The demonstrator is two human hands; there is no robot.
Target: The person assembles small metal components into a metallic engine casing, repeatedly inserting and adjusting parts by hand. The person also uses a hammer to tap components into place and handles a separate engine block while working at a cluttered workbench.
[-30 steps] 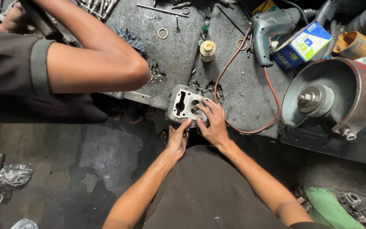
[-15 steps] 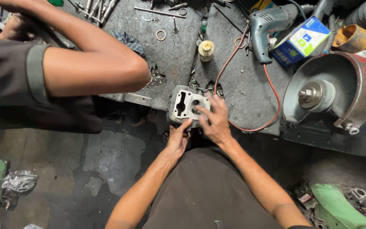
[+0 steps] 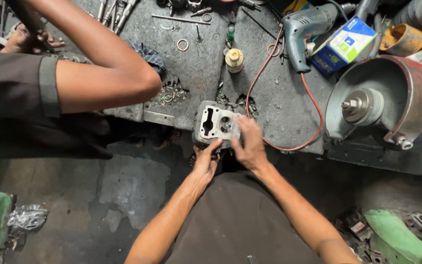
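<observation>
A grey metal engine cylinder head [image 3: 215, 124] with an oblong slot and round ports rests at the near edge of the dark workbench [image 3: 191, 73]. My left hand [image 3: 205, 160] grips its lower left side from below, fingers on its edge. My right hand [image 3: 250, 143] lies over its right side, fingers spread on top. Both hands hold the part against the bench edge. My forearms reach up from my dark shirt at the bottom of the view.
Another person's bare arm [image 3: 103, 73] and dark sleeve [image 3: 10, 85] reach over the bench at the left. On the bench lie a grey electric drill [image 3: 305, 29] with orange cable, a blue box [image 3: 344, 45], a bench grinder [image 3: 382, 105], a small yellowish bottle [image 3: 234, 59], loose washers and tools.
My hands stay on the cylinder head; the right hand has slid a little further over its right side. The other person's arm has shifted slightly.
</observation>
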